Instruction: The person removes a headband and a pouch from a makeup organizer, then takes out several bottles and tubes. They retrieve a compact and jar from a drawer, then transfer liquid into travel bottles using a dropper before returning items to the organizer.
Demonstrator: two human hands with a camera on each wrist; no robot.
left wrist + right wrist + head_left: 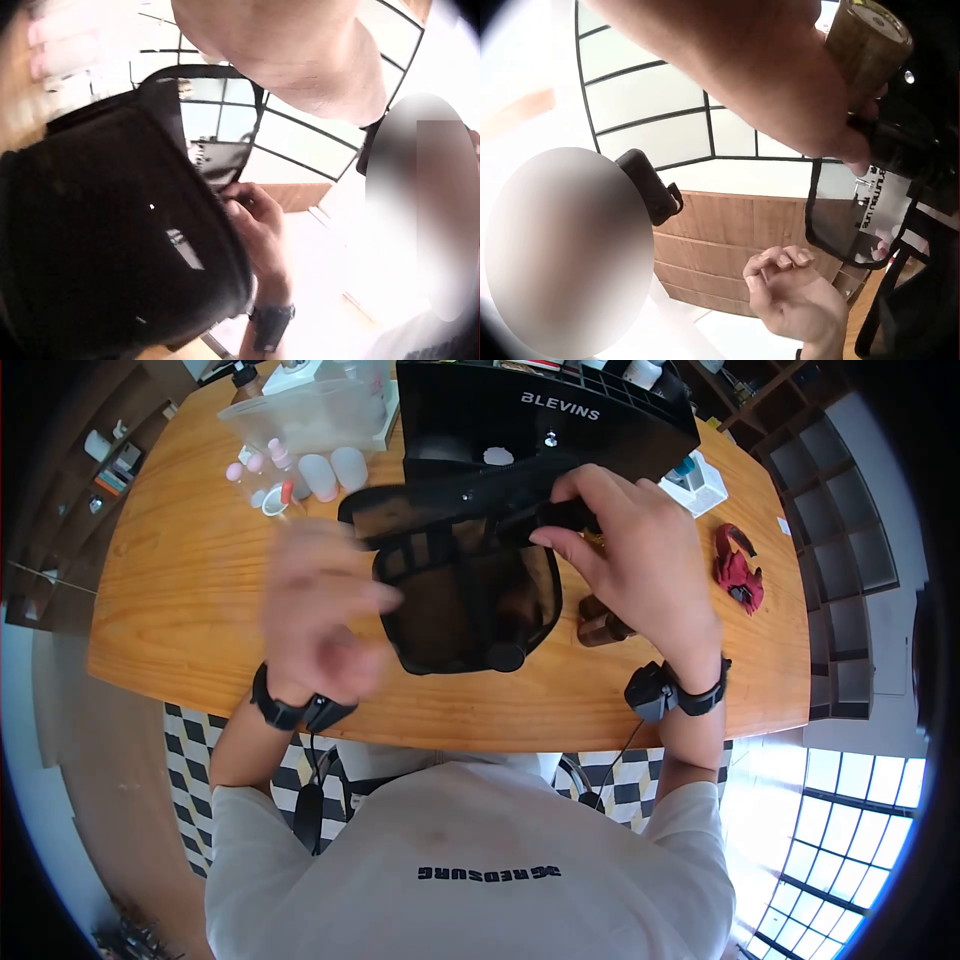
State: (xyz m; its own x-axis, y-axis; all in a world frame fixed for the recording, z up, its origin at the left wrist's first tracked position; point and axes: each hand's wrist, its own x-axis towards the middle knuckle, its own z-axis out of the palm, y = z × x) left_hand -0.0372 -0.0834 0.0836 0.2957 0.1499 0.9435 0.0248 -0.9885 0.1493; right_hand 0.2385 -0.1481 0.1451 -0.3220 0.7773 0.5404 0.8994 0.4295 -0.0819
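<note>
A black bag with see-through panels stands on the table with its lid raised; dark straps or dividers show inside. My right hand is at the bag's right upper edge and grips a bottle. The bottle's amber body and black cap show in the right wrist view, the cap toward the bag. To the left of the bag my left hand is blurred by motion. It holds nothing, and its fingers are loosely bent in the right wrist view. A brown bottle is below my right hand on the table.
Behind the bag stands a black BLEVINS case. At the back left are a clear bin and small pink-capped bottles. A white basket and a dark red cloth-like item lie on the right.
</note>
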